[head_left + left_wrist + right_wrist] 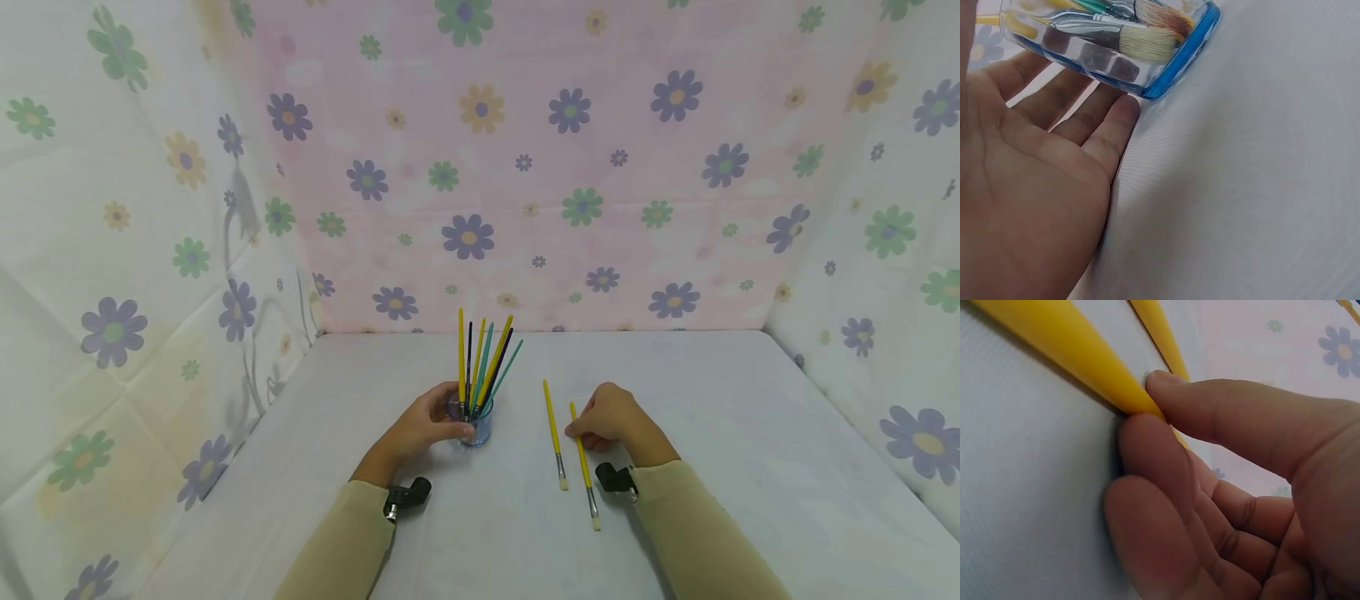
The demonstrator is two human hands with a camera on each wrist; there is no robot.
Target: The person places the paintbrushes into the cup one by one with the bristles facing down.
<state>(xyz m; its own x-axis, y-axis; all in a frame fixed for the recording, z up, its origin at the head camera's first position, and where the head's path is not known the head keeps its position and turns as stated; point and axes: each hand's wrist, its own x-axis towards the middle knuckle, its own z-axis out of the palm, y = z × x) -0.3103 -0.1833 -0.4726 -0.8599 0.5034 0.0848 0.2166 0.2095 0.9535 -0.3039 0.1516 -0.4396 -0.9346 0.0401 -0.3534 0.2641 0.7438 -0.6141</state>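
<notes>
My left hand [422, 427] curls its thumb and fingers round a clear glass [481, 432] on the table. In the left wrist view the glass shows a blue base [1188, 53], and bristles [1147, 44] rest inside it. Several paintbrushes [492, 362] with yellow, teal and dark handles stand in it, bristles down. Farther right, my right hand [618, 421] pinches the handle of a yellow paintbrush [584, 462] between thumb and fingertips, low against the tabletop. A second yellow paintbrush [553, 427] lies just left of it, bristle end toward me.
A white cloth covers the table [480, 533]. Behind it hangs a pink flowered curtain [525, 200]; pale flowered sheets [120, 250] enclose both sides. Dark wrist cameras [408, 493] are strapped at my cuffs.
</notes>
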